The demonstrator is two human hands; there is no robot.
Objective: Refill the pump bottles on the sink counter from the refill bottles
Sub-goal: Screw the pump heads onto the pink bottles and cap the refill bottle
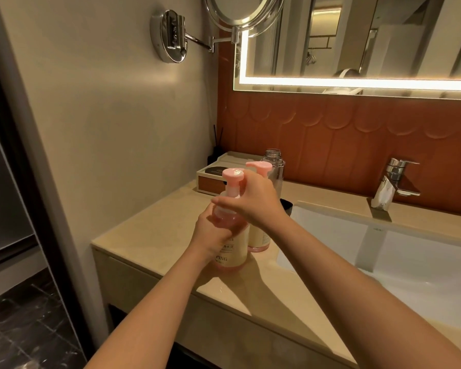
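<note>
Near pump bottle point(234, 253): pink, upright on the table point(149, 235), left of the sink point(383, 251); left hand point(212, 235) wrapped round its body, right hand point(256, 202) clasping its pump collar. Second pump bottle point(258, 239): upright, just behind. Clear bottle point(274, 161): capless, farther back. Box point(210, 182): far left. Tap point(397, 179): far right.
</note>
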